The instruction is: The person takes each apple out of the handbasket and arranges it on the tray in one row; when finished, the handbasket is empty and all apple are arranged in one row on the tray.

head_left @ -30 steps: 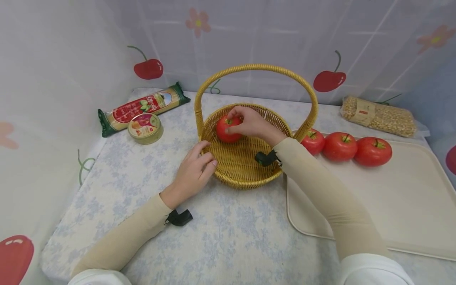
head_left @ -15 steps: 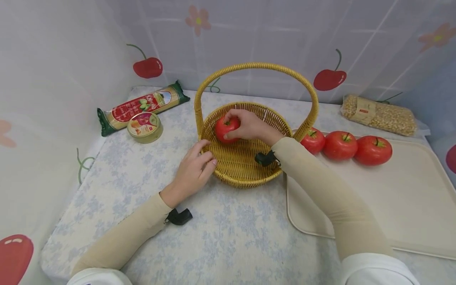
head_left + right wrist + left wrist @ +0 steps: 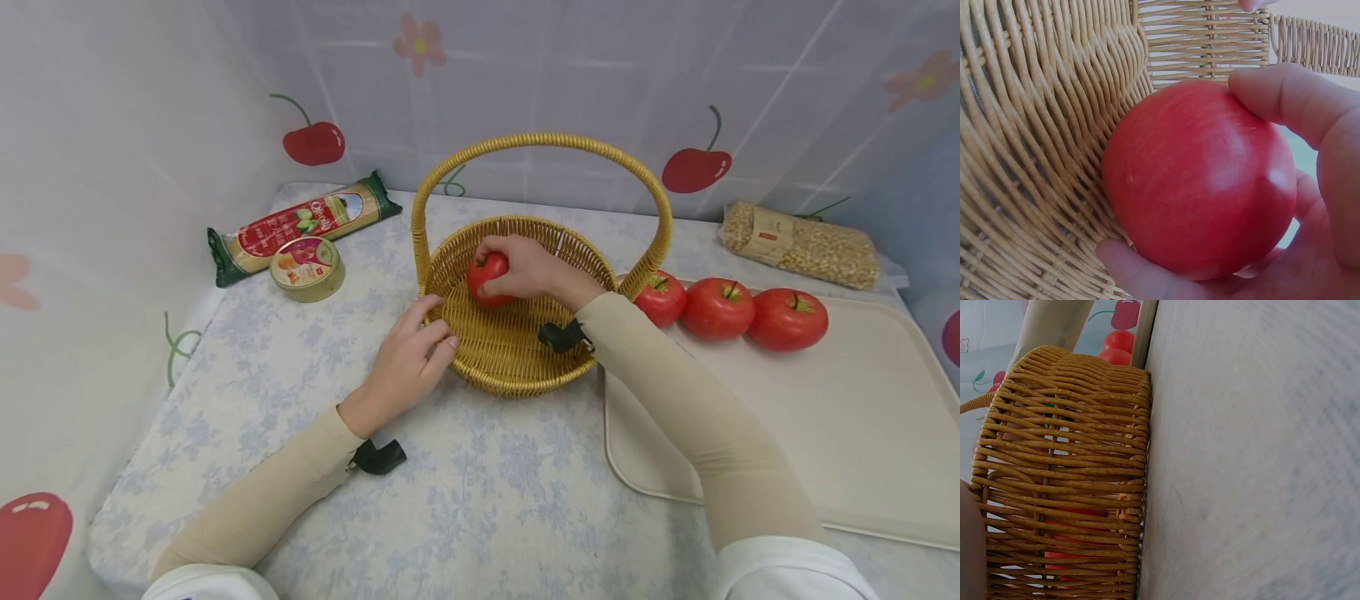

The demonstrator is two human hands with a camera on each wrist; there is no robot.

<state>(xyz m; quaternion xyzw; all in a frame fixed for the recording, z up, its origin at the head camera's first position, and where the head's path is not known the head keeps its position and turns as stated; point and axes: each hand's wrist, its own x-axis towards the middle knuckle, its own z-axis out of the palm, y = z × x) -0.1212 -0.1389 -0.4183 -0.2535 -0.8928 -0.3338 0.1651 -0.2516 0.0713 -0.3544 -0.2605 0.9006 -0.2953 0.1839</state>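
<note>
A yellow wicker basket (image 3: 510, 354) with a tall arched handle stands mid-table. Inside it, toward the back left, my right hand (image 3: 525, 265) grips a shiny red apple (image 3: 487, 279). The right wrist view has the apple (image 3: 1200, 181) between thumb and fingers (image 3: 1141, 272), close against the woven wall (image 3: 1041, 156). My left hand (image 3: 408, 358) holds the basket's left rim, its fingers bent over the edge. From the left wrist, the basket's outer side (image 3: 1066, 469) fills much of the view, and red shows through the gaps.
Right of the basket, a beige tray (image 3: 840, 417) bears three red apples (image 3: 717, 308) along its back edge. A bag of grains (image 3: 798, 246) lies behind it. At back left are a pasta packet (image 3: 300, 225) and a round tin (image 3: 306, 268).
The apple in my right hand has shifted slightly to the right inside the basket, and the right hand with it. My left hand has stayed at the rim.
</note>
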